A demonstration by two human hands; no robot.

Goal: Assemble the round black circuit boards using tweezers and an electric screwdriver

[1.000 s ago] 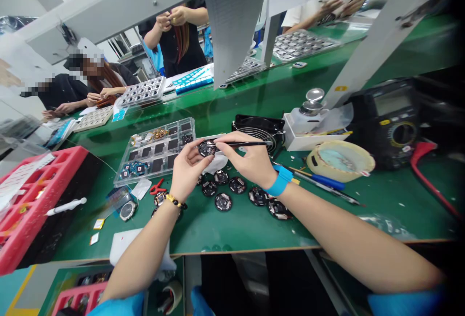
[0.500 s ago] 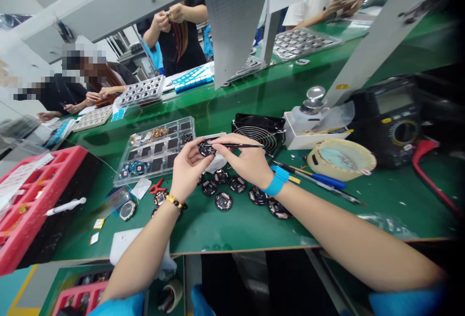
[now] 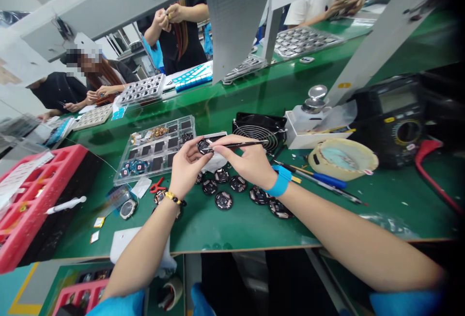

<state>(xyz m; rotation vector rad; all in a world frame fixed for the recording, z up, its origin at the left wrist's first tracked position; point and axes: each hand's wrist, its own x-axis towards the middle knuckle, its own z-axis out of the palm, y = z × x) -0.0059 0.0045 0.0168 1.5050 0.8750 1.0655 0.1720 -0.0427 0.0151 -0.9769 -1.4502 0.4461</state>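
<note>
My left hand (image 3: 186, 170) is closed on a small round black watch module (image 3: 203, 145), held up above the bench between thumb and fingers. In my right hand (image 3: 249, 163) is a pair of dark tweezers (image 3: 250, 143), lying almost level, with the tips at the module's right side. What the tips touch is too small to make out. Below the hands, several similar round modules (image 3: 223, 200) lie on the green bench. A white crumpled piece (image 3: 217, 162) shows just under the fingers. Close to my left wrist are red-handled pliers (image 3: 157, 186).
A clear compartment tray (image 3: 145, 151) of small parts stands left of the hands, a red foam tray (image 3: 43, 195) farther left. Behind the right hand is a black fan (image 3: 259, 127). Rightward sit a dispenser bottle (image 3: 313, 107), a yellowish tub (image 3: 343, 158) and a multimeter (image 3: 394, 117). Co-workers sit across.
The tweezers have tilted slightly, their rear end a little higher, and the right hand has shifted slightly. Both hands keep hold of the module and tweezers.
</note>
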